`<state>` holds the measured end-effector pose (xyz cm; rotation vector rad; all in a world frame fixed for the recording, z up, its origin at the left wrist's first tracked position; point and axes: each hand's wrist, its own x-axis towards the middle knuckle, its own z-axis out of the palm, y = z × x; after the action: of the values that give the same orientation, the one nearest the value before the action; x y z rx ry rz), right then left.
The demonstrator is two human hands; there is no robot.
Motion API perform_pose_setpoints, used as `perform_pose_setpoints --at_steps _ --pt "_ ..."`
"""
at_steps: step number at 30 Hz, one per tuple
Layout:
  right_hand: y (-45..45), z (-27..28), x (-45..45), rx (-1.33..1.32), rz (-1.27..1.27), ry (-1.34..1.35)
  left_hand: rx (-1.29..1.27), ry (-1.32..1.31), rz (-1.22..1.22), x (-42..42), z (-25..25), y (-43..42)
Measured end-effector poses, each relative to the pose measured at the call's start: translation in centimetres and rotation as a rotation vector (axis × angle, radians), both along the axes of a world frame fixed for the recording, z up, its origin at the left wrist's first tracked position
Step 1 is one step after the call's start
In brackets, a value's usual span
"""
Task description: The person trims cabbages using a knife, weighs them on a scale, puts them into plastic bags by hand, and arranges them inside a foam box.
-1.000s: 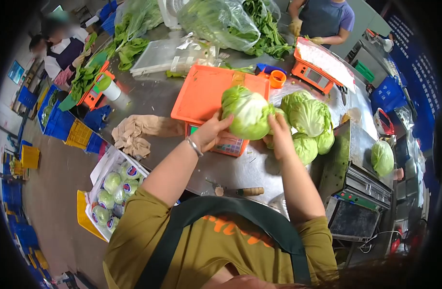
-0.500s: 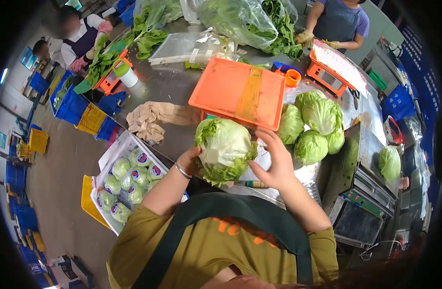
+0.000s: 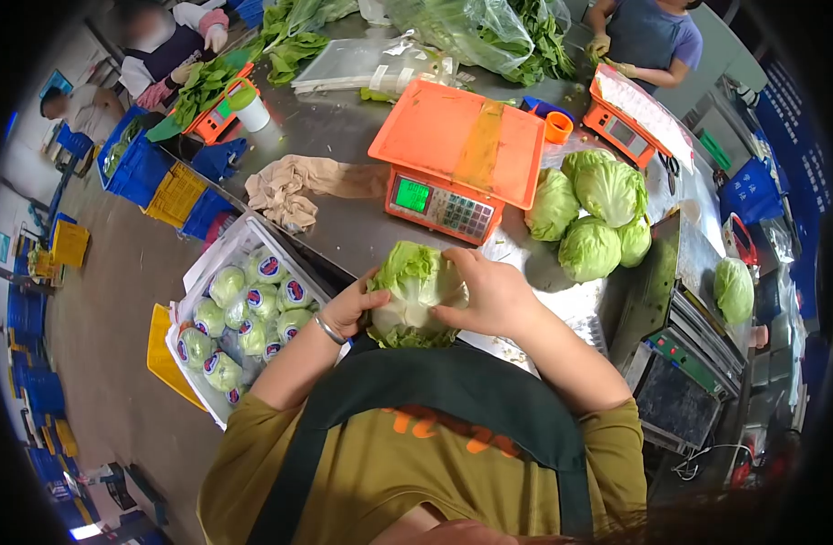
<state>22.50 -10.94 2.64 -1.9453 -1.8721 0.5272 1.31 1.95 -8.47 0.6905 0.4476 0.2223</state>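
Observation:
A green lettuce head (image 3: 413, 289) is held close to the apron, between both hands. My left hand (image 3: 348, 307) grips its left side, with a bracelet on the wrist. My right hand (image 3: 489, 295) is wrapped over its right side, thumb near the pale base. Just beyond stands an orange scale (image 3: 457, 150), its green display lit and its tray bearing only a strip of brown tape. Right of the scale, several lettuce heads (image 3: 589, 247) are piled on the metal table.
A beige cloth (image 3: 285, 186) lies left of the scale. At lower left is a white box (image 3: 191, 304) of wrapped, labelled heads. A metal machine (image 3: 675, 336) with one lettuce (image 3: 733, 291) on top is at right. Co-workers (image 3: 648, 41) handle greens across the table.
The lettuce has moved from over the scale's tray down toward my apron, and it has been turned. My right hand now closes on its side. The view has shifted, showing the scale's display.

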Motion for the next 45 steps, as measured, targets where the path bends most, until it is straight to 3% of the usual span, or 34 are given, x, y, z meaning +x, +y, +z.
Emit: perform_pose_setpoints --at_steps 6,12,16,20,24,28,29,32,35,37,38,40,43,45 --pt "-0.2 -0.8 -1.3 -0.129 0.072 -0.027 0.132 0.133 0.070 -1.9 1.2 -1.9" --pt "0.9 -1.5 -0.1 -0.049 0.099 0.269 -0.081 -0.030 0.095 -4.0 -1.4 -2.0" --pt "2.4 -4.6 1.3 0.010 -0.123 0.520 -0.230 -0.067 0.085 -5.2 -3.7 -2.6" --pt "2.4 -8.7 1.2 0.054 -0.180 0.196 -0.214 -0.146 0.095 -5.8 -4.7 -2.7" --pt "1.7 -11.2 1.2 -0.142 -0.160 -0.085 -0.191 -0.260 0.192 -5.4 -4.4 -2.0" --pt "1.7 -9.0 1.3 0.524 -0.187 -0.062 -0.218 -0.210 0.251 -4.2 -3.1 -1.1" --pt "1.3 -8.0 1.3 0.312 -0.150 0.132 -0.168 -0.165 0.271 -3.8 -2.8 -1.1" --pt "1.0 -5.9 -0.8 0.008 -0.069 0.732 -0.128 -0.132 0.292 -2.9 -2.8 -0.8" --pt "1.5 -8.6 -0.1 -0.019 -0.066 0.893 0.093 -0.058 0.350 -1.3 -0.7 -1.3" --pt "1.4 -10.2 0.5 -0.036 -0.067 1.034 0.455 -0.025 0.261 -0.5 1.8 -1.1" --pt "1.2 -11.1 0.7 -0.036 -0.066 1.236 0.636 -0.008 0.211 -0.2 3.0 -1.1" --pt "0.6 -11.7 0.9 -0.028 -0.060 1.635 0.614 -0.022 0.160 0.3 5.1 -1.5" --pt "-0.2 -12.4 0.7 -0.018 -0.208 1.882 0.533 -0.053 0.171 0.9 6.1 -1.5" --pt "-0.5 -12.0 0.2 -0.020 -0.305 1.973 0.880 0.027 0.074 0.8 4.9 -1.2"
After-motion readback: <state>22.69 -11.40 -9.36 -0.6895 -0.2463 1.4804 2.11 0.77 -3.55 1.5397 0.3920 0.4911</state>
